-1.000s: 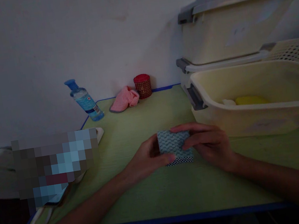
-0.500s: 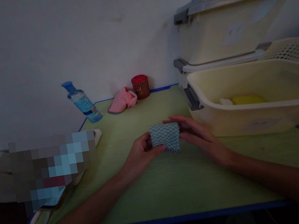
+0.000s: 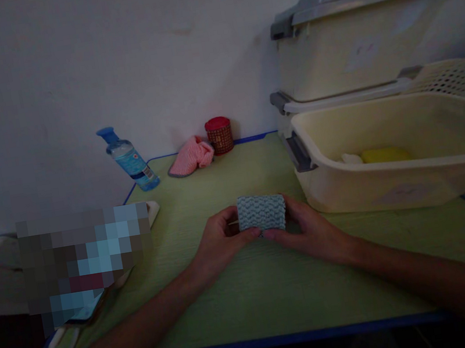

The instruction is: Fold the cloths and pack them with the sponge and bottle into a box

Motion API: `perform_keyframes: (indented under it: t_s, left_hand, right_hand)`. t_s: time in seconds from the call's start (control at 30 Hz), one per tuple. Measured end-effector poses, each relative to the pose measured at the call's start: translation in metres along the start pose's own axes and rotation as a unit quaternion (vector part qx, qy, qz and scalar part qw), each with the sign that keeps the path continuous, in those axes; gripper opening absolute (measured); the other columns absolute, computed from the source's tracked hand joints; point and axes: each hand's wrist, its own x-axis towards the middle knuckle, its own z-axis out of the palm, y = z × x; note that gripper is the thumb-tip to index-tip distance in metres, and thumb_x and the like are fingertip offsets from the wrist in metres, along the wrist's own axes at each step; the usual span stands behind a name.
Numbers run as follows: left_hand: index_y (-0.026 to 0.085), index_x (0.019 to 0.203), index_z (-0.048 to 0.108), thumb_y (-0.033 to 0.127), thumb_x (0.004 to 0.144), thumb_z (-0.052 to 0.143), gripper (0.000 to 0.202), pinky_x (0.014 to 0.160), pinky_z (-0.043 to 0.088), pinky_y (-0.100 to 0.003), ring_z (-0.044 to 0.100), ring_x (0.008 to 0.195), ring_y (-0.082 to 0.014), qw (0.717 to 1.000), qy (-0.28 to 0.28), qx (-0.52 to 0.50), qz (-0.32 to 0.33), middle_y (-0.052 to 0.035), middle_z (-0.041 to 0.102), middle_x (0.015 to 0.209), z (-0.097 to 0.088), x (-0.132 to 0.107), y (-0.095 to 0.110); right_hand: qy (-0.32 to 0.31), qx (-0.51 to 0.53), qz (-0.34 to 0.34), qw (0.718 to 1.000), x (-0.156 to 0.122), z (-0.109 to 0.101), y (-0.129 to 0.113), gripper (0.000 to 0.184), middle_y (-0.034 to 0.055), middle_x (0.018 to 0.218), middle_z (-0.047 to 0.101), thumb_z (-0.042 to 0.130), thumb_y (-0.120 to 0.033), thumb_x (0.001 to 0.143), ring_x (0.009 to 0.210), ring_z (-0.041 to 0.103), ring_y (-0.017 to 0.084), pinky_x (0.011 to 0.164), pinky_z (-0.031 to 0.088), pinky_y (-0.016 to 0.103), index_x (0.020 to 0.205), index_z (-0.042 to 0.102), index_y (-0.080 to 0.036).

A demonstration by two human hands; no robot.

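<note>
A small folded blue cloth (image 3: pixel 261 212) with a wavy weave is held just above the green table (image 3: pixel 255 294) near its middle. My left hand (image 3: pixel 219 243) grips its left side with curled fingers. My right hand (image 3: pixel 307 231) grips its right side and lower edge, thumb meeting the left thumb under the cloth.
A cream plastic tub (image 3: pixel 395 172) with a yellow item (image 3: pixel 383 155) inside stands at the right, its lid (image 3: pixel 368 29) raised behind. A blue-capped bottle (image 3: pixel 128 158), a pink cloth (image 3: pixel 189 156) and a red-lidded jar (image 3: pixel 219 135) sit at the back. A blurred patch (image 3: pixel 87 261) covers the left edge.
The cloth has been folded down to a shorter, narrower bundle and its checked lower edge no longer shows. My right hand moved from flat on top to gripping the side.
</note>
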Motion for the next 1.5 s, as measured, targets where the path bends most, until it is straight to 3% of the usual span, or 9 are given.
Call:
perform_keyframes:
  t_s: [0.1, 0.33, 0.57, 0.8, 0.9, 1.0, 1.2, 1.33, 1.5]
  left_hand:
    - [0.013, 0.089, 0.064, 0.019, 0.060, 0.074, 0.032, 0.081, 0.047, -0.030, 0.065, 0.083, -0.0172, 1.000, -0.014, 0.003, 0.004, -0.0055, 0.070, 0.089, 0.000, 0.001, 0.000]
    - [0.013, 0.071, 0.064, 0.040, 0.063, 0.072, 0.029, 0.054, 0.045, -0.022, 0.056, 0.054, -0.0105, 0.996, -0.058, 0.064, 0.013, -0.0022, 0.065, 0.064, -0.001, 0.003, 0.003]
    - [0.013, 0.058, 0.059, 0.054, 0.060, 0.070, 0.042, 0.046, 0.041, -0.020, 0.050, 0.045, -0.0080, 0.996, -0.074, 0.049, 0.013, 0.0000, 0.057, 0.052, -0.004, 0.003, -0.001]
    - [0.014, 0.060, 0.059, 0.059, 0.057, 0.070, 0.047, 0.040, 0.035, -0.019, 0.045, 0.043, -0.0076, 0.987, -0.160, -0.001, 0.001, -0.0005, 0.055, 0.050, -0.003, -0.004, 0.000]
    - [0.015, 0.057, 0.057, 0.060, 0.056, 0.070, 0.047, 0.039, 0.032, -0.019, 0.042, 0.041, -0.0067, 0.986, -0.164, -0.012, 0.001, 0.0008, 0.052, 0.048, -0.001, -0.005, 0.001]
    - [0.014, 0.062, 0.059, 0.055, 0.061, 0.070, 0.043, 0.042, 0.033, -0.019, 0.044, 0.045, -0.0074, 0.991, -0.129, -0.014, 0.014, -0.0001, 0.055, 0.052, 0.000, -0.003, -0.001]
    - [0.014, 0.065, 0.058, 0.037, 0.060, 0.075, 0.028, 0.056, 0.037, -0.020, 0.046, 0.056, -0.0077, 0.999, 0.008, -0.029, 0.036, 0.0028, 0.054, 0.060, 0.000, 0.003, -0.005]
    - [0.014, 0.071, 0.059, 0.038, 0.062, 0.074, 0.029, 0.067, 0.040, -0.023, 0.050, 0.067, -0.0106, 0.997, 0.029, -0.048, 0.044, 0.0009, 0.058, 0.069, 0.001, 0.004, -0.006]
    - [0.014, 0.074, 0.056, 0.044, 0.066, 0.067, 0.033, 0.067, 0.039, -0.024, 0.049, 0.068, -0.0116, 0.997, 0.036, -0.038, 0.057, 0.0009, 0.055, 0.070, 0.003, 0.004, -0.007]
  right_hand:
    - [-0.004, 0.065, -0.008, 0.998, 0.001, 0.000, 0.000, 0.027, 0.0047, 0.088, 0.059, 0.061, -0.031, 0.074, 0.082, 0.058, 0.017, 0.074, 0.050, 0.033, 0.094, 0.048, -0.019]
    - [-0.024, 0.152, 0.002, 0.988, 0.003, -0.002, -0.005, 0.025, -0.0028, 0.068, 0.051, 0.063, -0.034, 0.074, 0.056, 0.048, 0.008, 0.049, 0.044, 0.020, 0.087, 0.048, -0.018]
    - [-0.047, 0.232, 0.022, 0.971, 0.004, -0.002, -0.005, 0.030, -0.0034, 0.066, 0.052, 0.067, -0.036, 0.071, 0.054, 0.048, 0.006, 0.042, 0.040, 0.017, 0.087, 0.048, -0.018]
    - [-0.108, 0.319, 0.014, 0.942, -0.001, 0.005, -0.014, 0.032, -0.0039, 0.063, 0.056, 0.068, -0.039, 0.070, 0.047, 0.048, 0.005, 0.035, 0.032, 0.014, 0.084, 0.049, -0.018]
    - [-0.115, 0.339, 0.028, 0.933, -0.002, 0.005, -0.017, 0.031, -0.0038, 0.063, 0.056, 0.068, -0.039, 0.070, 0.046, 0.048, 0.005, 0.034, 0.032, 0.014, 0.084, 0.049, -0.019]
    - [-0.098, 0.314, 0.048, 0.943, -0.001, 0.002, -0.015, 0.033, -0.0026, 0.067, 0.058, 0.069, -0.035, 0.068, 0.052, 0.054, 0.007, 0.039, 0.041, 0.016, 0.088, 0.050, -0.018]
    - [-0.002, 0.179, 0.049, 0.983, 0.001, 0.003, -0.008, 0.030, 0.0014, 0.084, 0.063, 0.072, -0.028, 0.062, 0.078, 0.060, 0.014, 0.073, 0.051, 0.030, 0.085, 0.054, -0.018]
    - [0.023, 0.050, 0.056, 0.997, 0.001, 0.004, -0.004, 0.031, 0.0058, 0.088, 0.063, 0.070, -0.030, 0.062, 0.079, 0.060, 0.019, 0.072, 0.050, 0.035, 0.086, 0.056, -0.016]
    - [0.038, -0.061, 0.020, 0.997, -0.001, 0.009, -0.006, 0.031, 0.0086, 0.093, 0.062, 0.066, -0.026, 0.063, 0.083, 0.059, 0.022, 0.075, 0.048, 0.037, 0.090, 0.056, -0.014]
